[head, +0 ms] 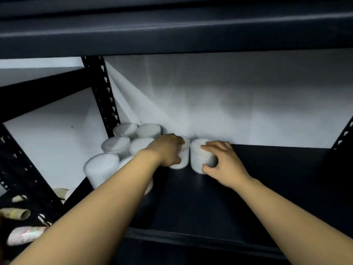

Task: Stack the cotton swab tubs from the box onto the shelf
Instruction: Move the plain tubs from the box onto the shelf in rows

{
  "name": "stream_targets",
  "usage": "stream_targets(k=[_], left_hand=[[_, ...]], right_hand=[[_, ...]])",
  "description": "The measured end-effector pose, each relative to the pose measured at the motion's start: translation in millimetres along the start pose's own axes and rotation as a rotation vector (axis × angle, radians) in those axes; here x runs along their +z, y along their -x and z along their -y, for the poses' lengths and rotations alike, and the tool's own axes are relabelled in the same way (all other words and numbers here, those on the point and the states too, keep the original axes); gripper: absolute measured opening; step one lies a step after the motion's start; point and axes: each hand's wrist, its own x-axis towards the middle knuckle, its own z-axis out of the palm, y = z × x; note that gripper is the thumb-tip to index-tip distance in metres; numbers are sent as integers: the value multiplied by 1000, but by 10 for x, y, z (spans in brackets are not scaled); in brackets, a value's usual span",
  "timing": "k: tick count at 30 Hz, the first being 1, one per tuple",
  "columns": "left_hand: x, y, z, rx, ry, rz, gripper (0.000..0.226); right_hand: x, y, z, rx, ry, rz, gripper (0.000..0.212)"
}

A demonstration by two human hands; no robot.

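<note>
Two white cotton swab tubs stand side by side near the back of the dark shelf (248,188). My left hand (168,150) curls its fingers round one tub (183,159); my right hand (221,161) pinches the other tub (198,157). More tubs (114,146) cluster to the left.

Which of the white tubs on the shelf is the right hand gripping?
The rightmost tub, standing apart from the cluster at the shelf's left end. The right hand curls round it; its neighbour is held by the left hand.
</note>
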Motion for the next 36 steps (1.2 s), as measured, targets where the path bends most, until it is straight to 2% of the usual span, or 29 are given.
stream_targets(k=[8, 26, 32, 36], left_hand=[[-71, -327, 190, -36, 50, 37, 81], [-59, -638, 578, 52, 79, -30, 79], [18, -527, 608, 98, 137, -94, 78], [-1, -330, 486, 165, 159, -169, 77]], right_hand=[[72, -474, -61, 117, -47, 30, 60], [130, -799, 3, 100, 88, 28, 53], [-73, -824, 130, 179, 162, 203, 71], [-160, -631, 231, 164, 166, 173, 74]])
